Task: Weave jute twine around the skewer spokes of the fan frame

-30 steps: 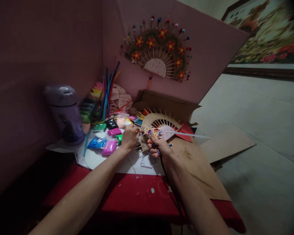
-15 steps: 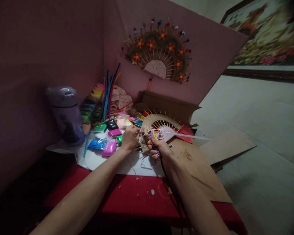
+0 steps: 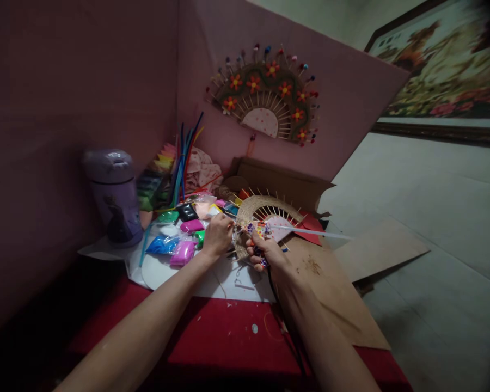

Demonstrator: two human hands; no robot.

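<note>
A half-round fan woven of twine on wooden sticks [image 3: 265, 209] lies on brown cardboard [image 3: 330, 288] over a red table [image 3: 228, 343]. My left hand [image 3: 217, 235] is closed in a pinch at the fan's left edge, on something too small to name. My right hand [image 3: 265, 251] is wrapped round a patterned glue gun whose white glue stick [image 3: 318, 233] points right; a black cord runs down my wrist.
Bags of coloured clay [image 3: 175, 239] lie left of my hands on white paper. A purple flask [image 3: 114, 196] stands at the left. Pipe cleaners [image 3: 183, 158] lean in the corner. A finished flowered fan [image 3: 265, 95] hangs on the pink wall. Tiled floor lies right.
My head has tilted slightly, shifting the scene down in view. Both hands stay at the fan's left edge with almost no movement.
</note>
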